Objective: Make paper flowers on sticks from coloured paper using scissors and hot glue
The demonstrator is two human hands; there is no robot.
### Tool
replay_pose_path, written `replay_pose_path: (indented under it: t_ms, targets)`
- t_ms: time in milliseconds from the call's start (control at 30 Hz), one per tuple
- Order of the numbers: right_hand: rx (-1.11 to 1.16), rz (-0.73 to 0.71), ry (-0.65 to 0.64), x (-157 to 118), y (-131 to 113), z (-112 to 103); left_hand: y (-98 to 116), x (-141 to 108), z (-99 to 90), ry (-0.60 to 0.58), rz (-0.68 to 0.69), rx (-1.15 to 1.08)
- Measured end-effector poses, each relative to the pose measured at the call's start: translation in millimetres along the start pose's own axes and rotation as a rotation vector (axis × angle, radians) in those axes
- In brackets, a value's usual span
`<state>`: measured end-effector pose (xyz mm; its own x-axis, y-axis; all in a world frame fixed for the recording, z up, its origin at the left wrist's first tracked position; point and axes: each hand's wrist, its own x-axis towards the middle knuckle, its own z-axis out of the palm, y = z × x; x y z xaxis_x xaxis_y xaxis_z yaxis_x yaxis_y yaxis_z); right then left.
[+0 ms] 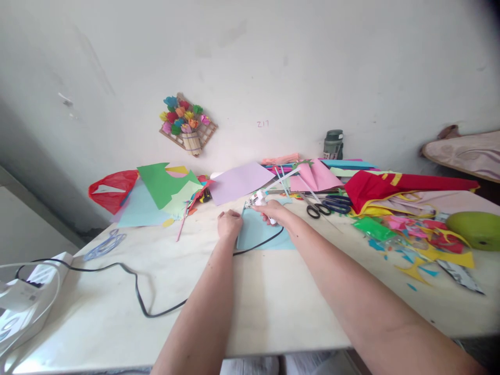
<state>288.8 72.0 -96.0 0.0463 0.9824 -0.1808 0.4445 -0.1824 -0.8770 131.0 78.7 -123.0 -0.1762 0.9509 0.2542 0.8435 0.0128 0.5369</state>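
A light blue sheet (258,238) lies on the table in front of me, its left edge raised or folded. My right hand (273,211) is wrapped round a white glue gun (258,198), whose tip points left over the sheet's upper left part. The gun's black cord (265,241) crosses the sheet. At the sheet's left edge rests my left hand (229,224), its fingers bent close together; what they hold, if anything, is too small to make out.
Black-handled scissors (318,210), a red cloth (371,187), colourful scraps (422,245) and a green round object (474,229) lie to the right. Green paper (158,182) and purple paper (238,182) lie at the back. A power strip (42,291) is at the left.
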Motion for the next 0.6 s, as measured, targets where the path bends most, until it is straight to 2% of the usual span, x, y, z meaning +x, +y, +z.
replay_pose_path:
  t_ms: [267,600]
  targets:
    - [-0.036,-0.003,0.022,-2.8,-2.7,0.0,-0.2,0.9,1.1,-0.055,0.021,-0.025]
    - [-0.076,0.02,0.044,5.3,-2.1,2.0,-0.2,0.8,1.0,-0.07,0.026,-0.034]
